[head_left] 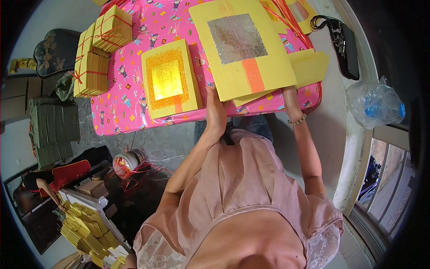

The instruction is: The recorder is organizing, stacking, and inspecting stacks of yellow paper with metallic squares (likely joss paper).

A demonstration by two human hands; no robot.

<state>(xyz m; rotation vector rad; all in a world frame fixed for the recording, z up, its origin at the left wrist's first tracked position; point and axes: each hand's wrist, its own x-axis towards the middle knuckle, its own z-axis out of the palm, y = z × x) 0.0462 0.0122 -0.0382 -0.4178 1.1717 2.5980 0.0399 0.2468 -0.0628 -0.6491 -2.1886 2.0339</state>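
Note:
A thick stack of large yellow paper sheets point(251, 71), its top printed with a silver square and an orange stripe, is tilted at the table's near edge. My left hand point(216, 112) grips its lower left corner, thumb up along the side. At the lower right corner my right hand point(291, 99) holds the stack from below, its fingers mostly hidden by the paper. Looser yellow sheets point(309, 69) stick out beneath on the right. Left of my left hand lies a smaller yellow stack point(172, 80) with a shiny gold square framed in orange.
The table's pink patterned cover point(123, 114) bears yellow bundles tied with red string point(92, 74) at the left. A plastic bag with a blue-capped bottle point(378, 106) and a black pouch point(344, 49) lie right. Below left, a bucket of red strings point(129, 162) stands near another person's arm point(47, 188) and yellow stacks.

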